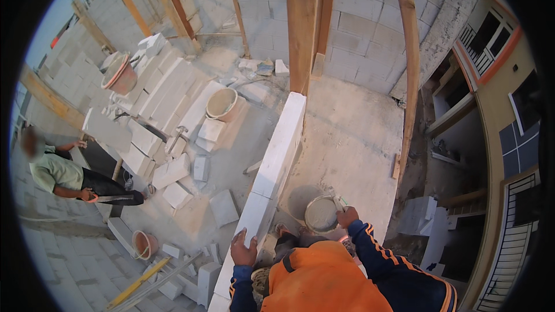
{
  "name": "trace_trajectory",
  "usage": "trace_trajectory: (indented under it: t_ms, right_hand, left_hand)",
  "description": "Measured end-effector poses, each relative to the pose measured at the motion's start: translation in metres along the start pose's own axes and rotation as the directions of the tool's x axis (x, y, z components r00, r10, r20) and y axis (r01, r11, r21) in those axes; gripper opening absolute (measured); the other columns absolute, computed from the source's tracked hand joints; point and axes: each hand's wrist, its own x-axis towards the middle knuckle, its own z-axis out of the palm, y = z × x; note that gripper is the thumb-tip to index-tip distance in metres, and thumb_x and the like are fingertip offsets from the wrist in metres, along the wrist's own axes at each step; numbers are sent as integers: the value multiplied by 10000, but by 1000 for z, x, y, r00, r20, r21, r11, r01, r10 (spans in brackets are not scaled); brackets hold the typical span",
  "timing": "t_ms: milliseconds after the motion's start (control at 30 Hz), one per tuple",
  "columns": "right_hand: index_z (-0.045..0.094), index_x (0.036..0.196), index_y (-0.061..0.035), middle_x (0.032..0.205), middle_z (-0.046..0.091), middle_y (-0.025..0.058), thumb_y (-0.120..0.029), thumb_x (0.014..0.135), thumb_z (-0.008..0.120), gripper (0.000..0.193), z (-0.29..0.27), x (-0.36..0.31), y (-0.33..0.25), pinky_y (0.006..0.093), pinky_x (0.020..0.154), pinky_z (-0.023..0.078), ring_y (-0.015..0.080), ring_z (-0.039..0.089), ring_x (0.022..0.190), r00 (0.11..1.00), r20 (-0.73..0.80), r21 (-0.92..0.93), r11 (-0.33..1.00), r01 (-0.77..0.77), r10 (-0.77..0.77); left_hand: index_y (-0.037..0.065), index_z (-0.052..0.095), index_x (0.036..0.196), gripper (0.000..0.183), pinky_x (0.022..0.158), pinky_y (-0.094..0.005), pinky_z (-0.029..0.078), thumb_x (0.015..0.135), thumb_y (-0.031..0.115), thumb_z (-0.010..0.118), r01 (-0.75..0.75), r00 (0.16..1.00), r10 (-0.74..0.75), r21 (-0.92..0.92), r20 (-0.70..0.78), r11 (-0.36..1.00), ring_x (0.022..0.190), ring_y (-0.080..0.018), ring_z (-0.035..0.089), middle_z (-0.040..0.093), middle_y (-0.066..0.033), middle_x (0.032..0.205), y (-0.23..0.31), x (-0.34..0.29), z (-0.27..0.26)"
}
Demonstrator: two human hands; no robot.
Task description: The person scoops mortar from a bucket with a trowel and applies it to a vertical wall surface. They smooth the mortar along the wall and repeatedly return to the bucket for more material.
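Observation:
My left hand (244,248) lies with its fingers spread on top of a low wall of white blocks (256,211). It rests there and grips nothing. To the right, my right hand (347,216) is closed round the handle of a trowel (341,200) at the rim of a bucket. That bucket (321,214) holds grey mortar and stands on the floor just ahead of my feet. The trowel's blade is small in view and partly lost against the mortar and rim, so its exact shape is unclear.
At left, another person (63,173) holds a handsaw (115,198). Stacked white blocks (167,92) lie beyond the wall, with more buckets (222,104) and a yellow level-like bar (139,283). Timber posts (302,29) stand ahead. The floor edge (399,156) drops off at right.

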Motion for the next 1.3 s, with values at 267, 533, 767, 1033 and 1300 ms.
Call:
trace_trajectory:
  t_ms: [267,533,767,1033,1300]
  right_hand:
    - [665,875,44,608,615,103,-196,805,619,254,-1,13,-35,361,515,514,163,565,470,995,-98,468,883,27,21]
    - [676,997,20,762,671,235,-178,778,631,299,-20,96,-104,399,718,537,359,675,737,903,-310,107,932,345,-299]
    - [562,1172,110,998,647,291,-136,753,665,497,29,217,-190,405,841,509,388,651,954,835,-412,142,880,453,-364]
    - [450,1248,40,1066,552,275,-106,754,657,556,127,312,-282,467,899,442,443,548,1013,880,-396,225,901,370,-262]
    - [535,1211,10,1040,640,198,-110,847,657,403,20,335,-298,423,783,516,319,652,887,959,-126,238,930,279,-256]
  left_hand:
    - [-6,663,1114,369,890,-413,489,814,208,685,-65,998,66,-78,15,995,984,-384,634,668,-235,1040,10,58,-7]
    - [-3,669,1112,350,819,-368,524,842,219,678,-62,986,92,-207,138,976,917,-311,683,687,-209,1016,57,150,12]
    - [-13,658,1130,336,845,-317,522,874,205,662,103,969,-18,-335,246,937,942,-234,694,697,-183,1036,129,260,71]
    - [-76,591,1200,391,872,-286,501,918,193,624,219,940,-5,-595,341,773,986,-178,659,690,-158,1073,221,419,140]
    - [-70,578,1224,380,793,-257,490,947,189,593,300,912,-5,-658,410,691,917,-134,620,680,-88,1039,245,541,218]
